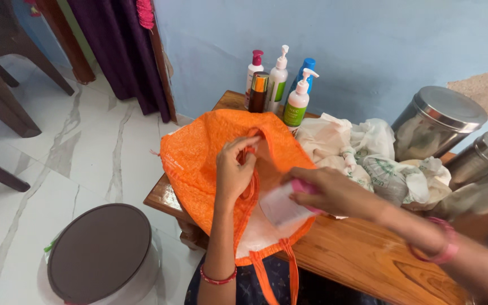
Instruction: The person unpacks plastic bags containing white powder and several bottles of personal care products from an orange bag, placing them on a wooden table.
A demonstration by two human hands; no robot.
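Observation:
An orange fabric bag point(199, 152) lies on a wooden table point(357, 257), its mouth toward me. My left hand point(234, 172) grips the bag's upper rim by the orange handle and holds the mouth apart. My right hand point(329, 192) holds a white packet with a pink end point(283, 204) at the bag's opening, partly inside it. The bag's white lining shows below the packet. A second orange handle point(272, 271) hangs over the table's front edge.
Several pump and lotion bottles point(280, 85) stand at the table's back by the blue wall. Crumpled white plastic bags point(379, 161) lie right of the orange bag, with steel canisters point(436, 121) behind. A brown-lidded bin point(100, 251) stands on the marble floor at left.

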